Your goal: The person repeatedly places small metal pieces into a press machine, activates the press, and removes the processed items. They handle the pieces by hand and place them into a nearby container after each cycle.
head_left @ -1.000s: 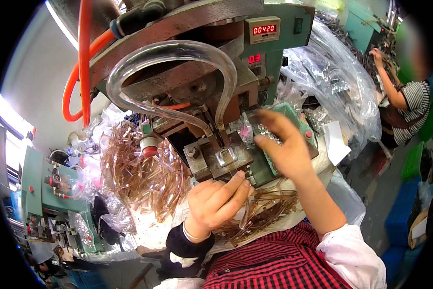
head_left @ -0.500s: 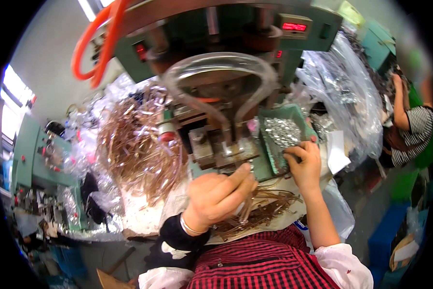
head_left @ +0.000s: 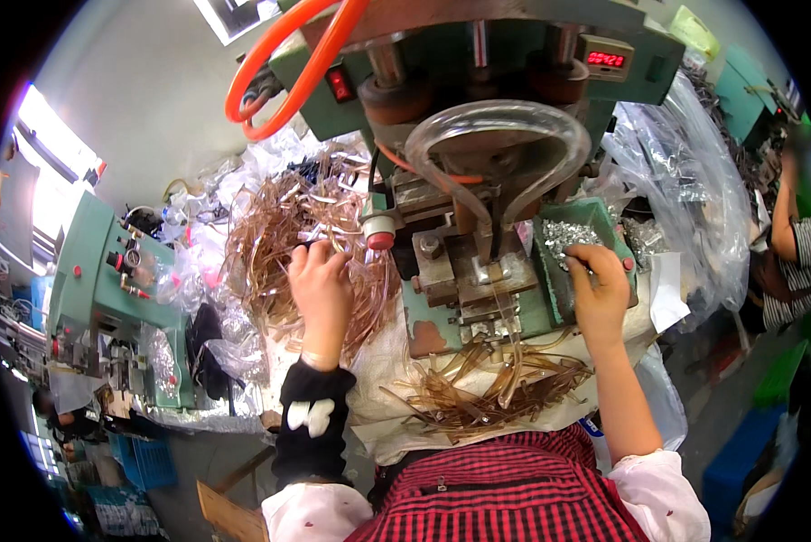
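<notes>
My left hand (head_left: 321, 294) is over a heap of brown translucent plastic strips (head_left: 274, 217), its fingers spread among them. My right hand (head_left: 601, 294) is at the green tray (head_left: 615, 237), with thumb and forefinger pinched beside small shiny metal pieces (head_left: 568, 237); whatever they hold is too small to make out. Between the hands stands a green press with a metal die block (head_left: 487, 271). A looped clear tube (head_left: 505, 116) comes down to it. From the die, a clear strip (head_left: 510, 348) runs toward me, over more brown strips (head_left: 464, 390) lying in front.
A red push button (head_left: 380, 240) stands left of the die. An orange hose (head_left: 302, 86) loops at the upper left. Clear plastic sheeting (head_left: 685, 163) is heaped at the right. Another green machine (head_left: 89, 280) stands at the left, and a person in a striped top (head_left: 789, 289) works far right.
My left hand has left the front of the die and moved left to the heap of strips. My right hand stays at the tray, its fingertips now nearer the metal pieces. The view has shifted.
</notes>
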